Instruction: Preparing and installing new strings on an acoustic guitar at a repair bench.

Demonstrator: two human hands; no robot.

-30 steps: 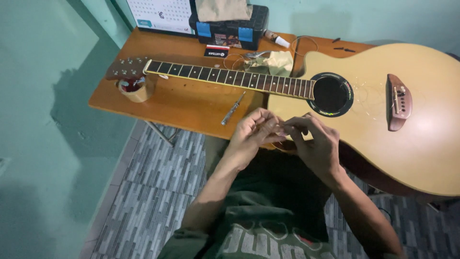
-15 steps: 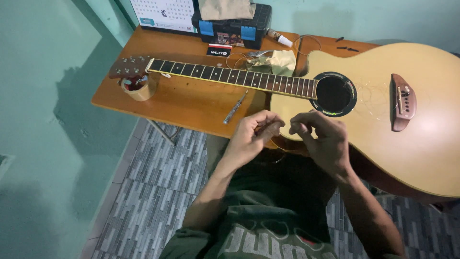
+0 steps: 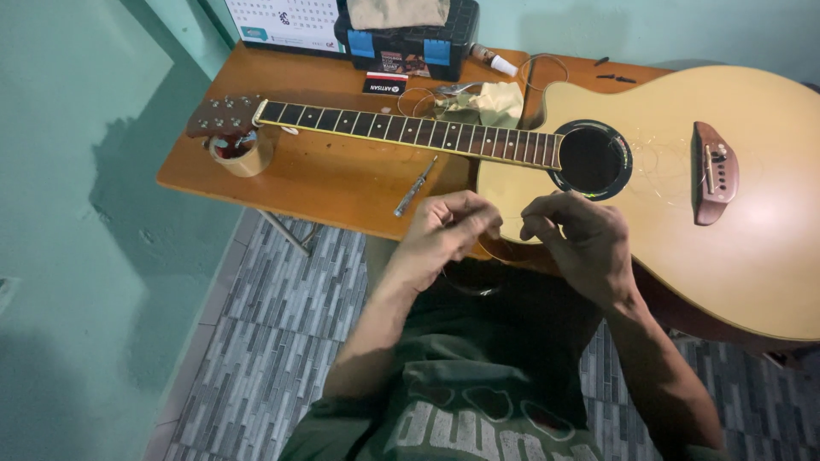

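Left hand (image 3: 444,230) and right hand (image 3: 576,243) pinch a thin guitar string (image 3: 511,224) stretched between their closed fingertips, at 6 o'clock from the guitar (image 3: 752,256) sound hole (image 3: 591,160). A screwdriver (image 3: 415,186) lies at 11 o'clock from the left hand.

A pale wooden acoustic guitar (image 3: 683,222) lies across the orange-brown wooden table (image 3: 342,183), its body at the frame's right. The headstock rests on a brown tape roll (image 3: 242,152) (upper left). A slim metal tool (image 3: 415,186) lies below the neck; a black toolbox (image 3: 410,43) sits above it.
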